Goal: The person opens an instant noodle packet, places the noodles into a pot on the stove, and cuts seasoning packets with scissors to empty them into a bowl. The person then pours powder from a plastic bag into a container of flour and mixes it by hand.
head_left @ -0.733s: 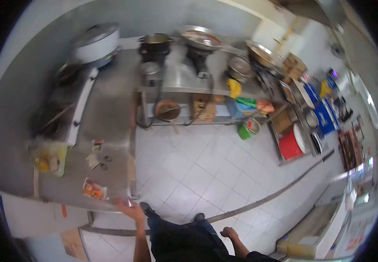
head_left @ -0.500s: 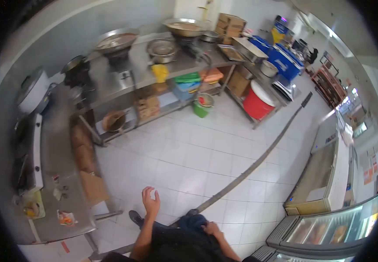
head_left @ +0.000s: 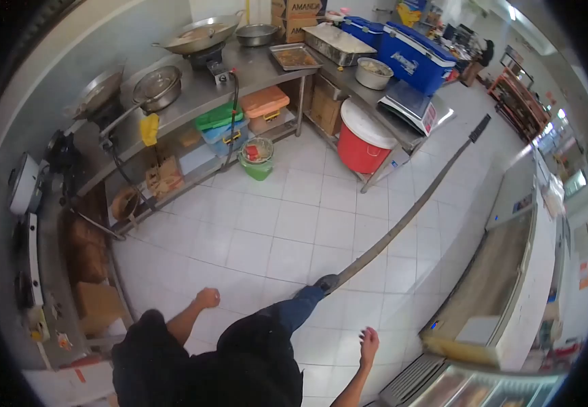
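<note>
My left hand hangs over the white tiled floor, its fingers curled in a loose fist with nothing seen in them. On the other side, my right hand is held out above the tiles, fingers bent and a little apart, with nothing in it. Neither hand touches any object. Between them, my leg in blue jeans reaches forward, and the dark shoe is on the long grey strip that runs across the floor.
A steel counter bears woks and pans. Below it stands a green bucket. A red tub sits under another table holding a scale and a blue cooler. Freezers line the right side.
My view has moved forward and turned right as I step. My left hand has gone from spread fingers to a loose fist; my right hand has swung away from my clothing, out to the right.
</note>
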Demonstrator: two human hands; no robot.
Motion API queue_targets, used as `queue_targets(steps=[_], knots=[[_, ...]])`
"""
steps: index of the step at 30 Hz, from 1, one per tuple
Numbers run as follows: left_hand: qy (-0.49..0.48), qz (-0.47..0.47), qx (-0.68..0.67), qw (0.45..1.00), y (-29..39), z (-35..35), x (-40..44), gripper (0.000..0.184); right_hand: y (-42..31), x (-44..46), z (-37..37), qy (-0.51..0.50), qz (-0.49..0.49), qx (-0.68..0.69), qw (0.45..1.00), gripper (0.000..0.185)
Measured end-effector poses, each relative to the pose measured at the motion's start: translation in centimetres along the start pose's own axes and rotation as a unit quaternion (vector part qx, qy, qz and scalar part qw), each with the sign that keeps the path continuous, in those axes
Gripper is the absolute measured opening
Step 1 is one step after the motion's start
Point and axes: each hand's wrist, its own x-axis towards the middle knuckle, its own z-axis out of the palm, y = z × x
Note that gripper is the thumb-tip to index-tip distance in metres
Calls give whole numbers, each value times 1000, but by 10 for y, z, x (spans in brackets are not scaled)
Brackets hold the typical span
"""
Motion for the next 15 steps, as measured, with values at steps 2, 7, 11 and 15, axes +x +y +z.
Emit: queue_targets(steps=[2, 7, 11, 15], knots=[[-79, -12, 94, 992, 66, 1, 92, 39, 22, 57, -51, 118, 51, 56, 990, 26], [-34, 184, 82, 979, 356, -17, 244, 29, 194, 72, -205, -10, 331, 184, 925, 25], [-9, 383, -59, 922, 641, -60, 301, 30, 82, 111, -175, -26, 388, 5, 921, 21], [-27, 445, -98, 890, 873, -132, 341, 29, 44, 260, -192, -43, 359, -10, 932, 18]])
